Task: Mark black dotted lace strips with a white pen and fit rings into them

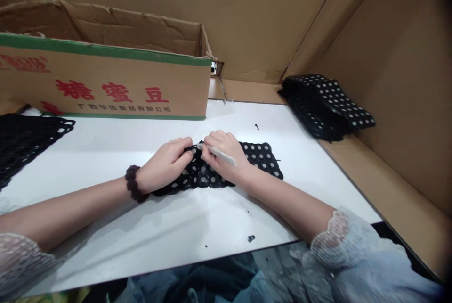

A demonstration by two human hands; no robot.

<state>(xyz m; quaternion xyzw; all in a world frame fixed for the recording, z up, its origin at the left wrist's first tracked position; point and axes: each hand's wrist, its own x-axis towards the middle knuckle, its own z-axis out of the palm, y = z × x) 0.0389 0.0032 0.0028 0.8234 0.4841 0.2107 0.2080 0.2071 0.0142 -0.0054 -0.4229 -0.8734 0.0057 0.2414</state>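
While I watch from my remote seat, the work sits squarely under both hands: a black dotted piece (204, 171) lies flat between and beneath them, its far edge just past the fingertips. I see the left hand (164, 165) with thumb and fingers drawn together, pinching the piece near that edge. The right hand (229, 150) grips a slim white tool (225, 156) between thumb and curled fingers, its tip at the dotted surface, just beside the left fingertips.

As for progress, I judge this piece to be partway through handling, since tool and fingers meet on it now; how much of it is finished I cannot tell, because the hands cover a good part. Well to the right of the hands and farther off, a folded dotted bundle (326, 100) lies untouched; whether it is done or waiting, I cannot say. Left of the left hand, well apart, I see black mesh (28, 140), also untouched. Beyond the hands to the left stands an open carton (141, 84); nearer than the right hand lies a dark scrap (251, 238).
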